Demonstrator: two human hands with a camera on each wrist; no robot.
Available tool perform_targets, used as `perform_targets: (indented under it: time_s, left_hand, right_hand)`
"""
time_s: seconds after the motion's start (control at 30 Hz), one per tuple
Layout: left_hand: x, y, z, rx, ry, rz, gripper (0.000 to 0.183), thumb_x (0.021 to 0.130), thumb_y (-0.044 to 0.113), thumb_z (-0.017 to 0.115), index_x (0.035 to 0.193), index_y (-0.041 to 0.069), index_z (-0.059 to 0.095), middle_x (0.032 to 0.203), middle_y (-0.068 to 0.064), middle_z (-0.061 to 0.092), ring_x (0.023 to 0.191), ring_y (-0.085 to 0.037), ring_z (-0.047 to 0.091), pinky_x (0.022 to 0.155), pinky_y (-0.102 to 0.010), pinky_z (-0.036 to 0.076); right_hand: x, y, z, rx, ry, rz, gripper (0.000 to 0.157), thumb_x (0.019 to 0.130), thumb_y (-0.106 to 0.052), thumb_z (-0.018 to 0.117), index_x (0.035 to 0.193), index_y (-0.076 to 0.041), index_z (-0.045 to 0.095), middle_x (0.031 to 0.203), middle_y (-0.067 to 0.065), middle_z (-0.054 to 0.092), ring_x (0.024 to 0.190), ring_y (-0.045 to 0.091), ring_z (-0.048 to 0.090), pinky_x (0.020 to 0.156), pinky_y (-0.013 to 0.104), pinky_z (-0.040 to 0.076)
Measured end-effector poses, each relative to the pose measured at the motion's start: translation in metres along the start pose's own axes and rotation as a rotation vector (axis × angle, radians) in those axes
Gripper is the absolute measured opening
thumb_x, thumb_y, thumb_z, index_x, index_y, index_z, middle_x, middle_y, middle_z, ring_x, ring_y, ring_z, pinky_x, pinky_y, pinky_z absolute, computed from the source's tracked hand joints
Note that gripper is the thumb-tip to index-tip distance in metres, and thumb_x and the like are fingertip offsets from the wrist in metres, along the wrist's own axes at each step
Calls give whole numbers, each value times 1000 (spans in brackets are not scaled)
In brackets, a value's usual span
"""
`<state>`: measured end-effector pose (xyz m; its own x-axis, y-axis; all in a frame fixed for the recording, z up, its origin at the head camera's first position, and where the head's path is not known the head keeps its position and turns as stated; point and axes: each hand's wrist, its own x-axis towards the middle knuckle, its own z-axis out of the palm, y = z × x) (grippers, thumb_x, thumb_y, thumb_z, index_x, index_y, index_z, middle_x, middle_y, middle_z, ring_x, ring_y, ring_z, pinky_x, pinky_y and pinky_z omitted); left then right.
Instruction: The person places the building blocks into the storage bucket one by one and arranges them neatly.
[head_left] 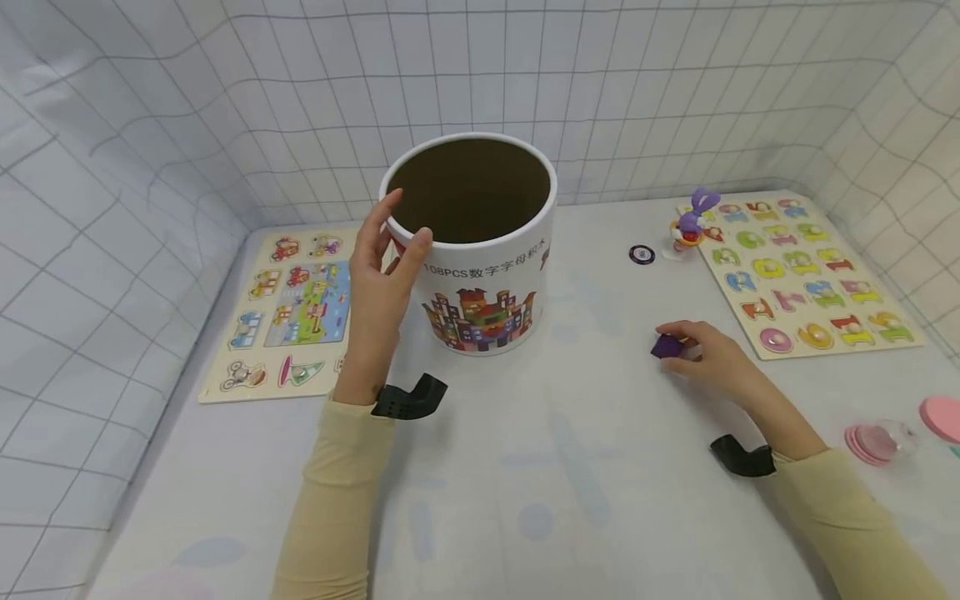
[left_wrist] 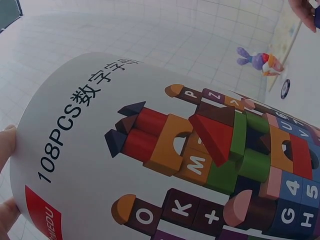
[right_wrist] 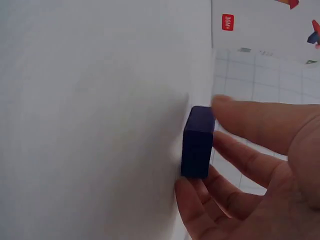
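A large white bucket (head_left: 480,292), printed with a picture of coloured blocks, stands upright with its mouth facing up. My left hand (head_left: 381,287) holds its rim at the left, thumb near the front and fingers further back. In the left wrist view, the printed bucket wall (left_wrist: 165,150) fills most of the picture, and only fingertips show at the left edge. Right of the bucket, my right hand (head_left: 708,362) holds a small dark purple-blue block (head_left: 666,347) between thumb and fingers, low at the table. The right wrist view shows this rectangular block (right_wrist: 198,145) close up.
A vehicle puzzle board (head_left: 232,367) lies left of the bucket. At the right lie a number puzzle board (head_left: 761,287), a purple rabbit figure (head_left: 692,221) and a black round chip (head_left: 642,254). Pink pieces (head_left: 873,443) sit near the right edge. Grid-patterned cloth (head_left: 637,100) rises behind.
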<state>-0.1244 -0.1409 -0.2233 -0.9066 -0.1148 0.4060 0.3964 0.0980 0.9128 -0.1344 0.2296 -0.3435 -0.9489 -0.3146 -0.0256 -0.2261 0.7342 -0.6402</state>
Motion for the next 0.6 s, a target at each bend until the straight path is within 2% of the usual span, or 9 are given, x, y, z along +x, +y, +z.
perform_targets:
  time_s: [0.1, 0.2, 0.37, 0.47, 0.6]
  left_hand:
    - [0, 0, 0, -3, -3, 9, 53, 85, 22, 57, 134, 15, 38, 140, 3, 27, 129, -24, 24, 103, -38, 26]
    - [0, -1, -1, 0, -4, 14, 53, 85, 22, 58, 134, 15, 39, 140, 3, 26, 129, -25, 23, 103, -38, 26]
    - [0, -1, -1, 4, -5, 7, 53, 85, 23, 58, 134, 15, 39, 141, 3, 25, 129, -24, 24, 102, -36, 29]
    - [0, -1, 0, 6, -4, 7, 53, 85, 22, 58, 134, 14, 39, 142, 2, 24, 129, -25, 24, 101, -36, 31]
    - [0, -1, -1, 16, 3, 3, 53, 85, 23, 58, 134, 15, 39, 141, 2, 25, 129, -25, 23, 102, -37, 29]
  right_hand:
    - [3, -8, 11, -48, -5, -89, 38, 80, -5, 62, 117, -3, 52, 103, 18, 50, 90, 29, 50, 74, 40, 44]
    - [6, -25, 24, -44, -44, -189, 35, 78, 0, 62, 113, -3, 56, 100, 14, 53, 87, 25, 52, 73, 37, 47]
    - [12, -66, 41, 148, -166, -330, 35, 80, -3, 62, 114, -7, 57, 111, 5, 56, 95, 17, 52, 79, 28, 49]
    - [19, -98, 32, 301, -177, -405, 36, 83, -6, 61, 118, -8, 54, 116, 3, 54, 101, 14, 50, 84, 26, 46]
    - [32, -145, -2, 491, -86, -509, 37, 85, -3, 56, 122, -4, 51, 119, 7, 52, 105, 19, 49, 87, 28, 45]
